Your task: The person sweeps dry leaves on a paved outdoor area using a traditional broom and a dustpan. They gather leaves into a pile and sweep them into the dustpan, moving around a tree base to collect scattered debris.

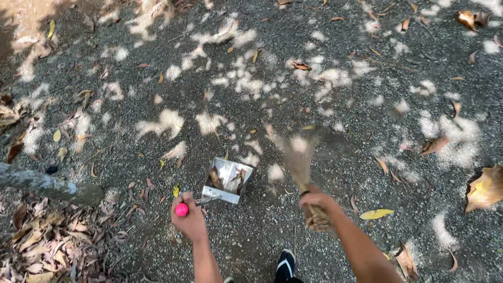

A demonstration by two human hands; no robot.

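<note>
Leaf-strewn gravel (325,47), dustpan (228,181), broom (301,162)

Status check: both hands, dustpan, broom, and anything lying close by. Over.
Left hand grips pink-tipped handle of metal dustpan, leaves inside. Right hand grips straw broom, bristles blurred. Yellow leaf lies right; branch left.

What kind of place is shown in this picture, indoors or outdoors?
Outdoors, probably a gravel path or yard under trees: gravel ground in dappled sunlight, fallen dry leaves, and a log at the left edge.
</note>
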